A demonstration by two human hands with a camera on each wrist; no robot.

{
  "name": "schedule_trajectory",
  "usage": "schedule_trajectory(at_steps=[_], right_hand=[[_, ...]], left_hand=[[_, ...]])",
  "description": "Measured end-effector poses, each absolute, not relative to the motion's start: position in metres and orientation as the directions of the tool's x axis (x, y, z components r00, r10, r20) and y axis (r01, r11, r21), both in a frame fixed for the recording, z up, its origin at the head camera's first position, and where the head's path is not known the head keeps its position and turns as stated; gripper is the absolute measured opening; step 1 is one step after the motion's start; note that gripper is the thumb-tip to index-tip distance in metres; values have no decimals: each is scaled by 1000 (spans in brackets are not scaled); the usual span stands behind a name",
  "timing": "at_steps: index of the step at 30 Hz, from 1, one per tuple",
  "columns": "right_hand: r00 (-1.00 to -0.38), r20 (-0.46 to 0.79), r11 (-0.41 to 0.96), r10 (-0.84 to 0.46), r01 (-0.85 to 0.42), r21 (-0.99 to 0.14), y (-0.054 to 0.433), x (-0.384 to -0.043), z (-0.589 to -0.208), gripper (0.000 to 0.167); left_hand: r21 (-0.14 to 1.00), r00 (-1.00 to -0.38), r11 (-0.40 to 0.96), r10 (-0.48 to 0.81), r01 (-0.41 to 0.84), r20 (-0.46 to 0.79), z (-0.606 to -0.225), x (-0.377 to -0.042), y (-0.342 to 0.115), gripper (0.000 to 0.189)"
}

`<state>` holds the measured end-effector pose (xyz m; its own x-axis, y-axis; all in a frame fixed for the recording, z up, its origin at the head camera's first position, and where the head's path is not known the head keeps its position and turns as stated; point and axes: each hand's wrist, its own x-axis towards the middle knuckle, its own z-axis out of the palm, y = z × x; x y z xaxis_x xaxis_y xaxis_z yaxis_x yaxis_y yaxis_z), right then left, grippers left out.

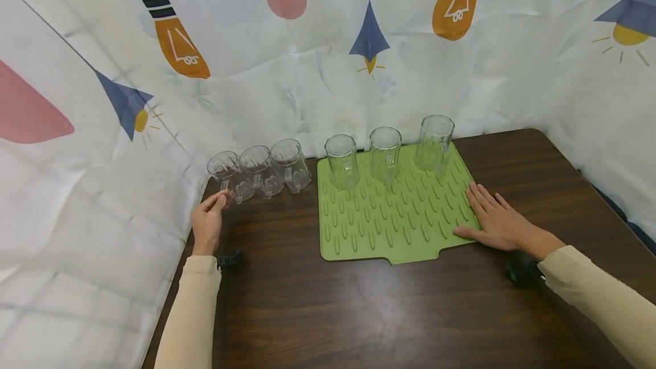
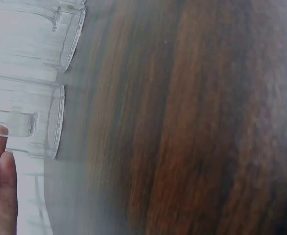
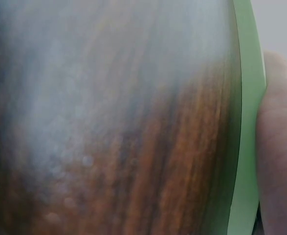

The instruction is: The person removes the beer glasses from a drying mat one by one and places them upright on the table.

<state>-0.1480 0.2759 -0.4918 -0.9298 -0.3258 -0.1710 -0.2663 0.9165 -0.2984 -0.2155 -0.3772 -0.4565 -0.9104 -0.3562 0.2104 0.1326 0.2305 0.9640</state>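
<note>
Three clear glass mugs stand side by side at the table's back left. My left hand (image 1: 207,224) is at the leftmost glass mug (image 1: 229,174), finger and thumb pinching its handle. The left wrist view shows the fingers (image 2: 7,183) against the handle, with the mug's base (image 2: 56,122) near the wood. Beside it are the middle mug (image 1: 263,174) and the right one (image 1: 293,165). With fingers spread, my right hand (image 1: 494,222) rests flat on the right edge of a green drying mat (image 1: 369,226); in the right wrist view it partly covers the mat's edge (image 3: 248,147).
Along the mat's back edge stand three more glass mugs: a left one (image 1: 341,164), a middle one (image 1: 384,155) and a right one (image 1: 434,144). A patterned white curtain (image 1: 256,95) hangs close behind the dark wooden table (image 1: 348,312) and at its sides.
</note>
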Motion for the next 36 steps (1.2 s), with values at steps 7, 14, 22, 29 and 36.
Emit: schedule_trajectory(at_steps=[7,14,22,29,36], right_hand=[[-929,-167,915,-329,-271,-298,277,-147,-493,110],[-926,-166,911,-339,-279,-303,277,-147,-494,110],[-925,-162,909,-343,-285,-303,277,-148,-493,110],[-924,-161,909,-346,-288,-301,279,-148,-492,110],[-922,-166,908,-350,-290,-301,278,-149,-492,111]], left_hand=[[961,-886,237,-401,144,232,-461,-213,-384,32],[962,-883,242,-413,130,223,-451,-207,-386,32],[957,-864,236,-431,172,261,-434,-203,-383,32],[941,-843,209,-422,268,334,-420,-201,-371,32],[919,-830,170,-394,355,394,-407,-198,-358,36]])
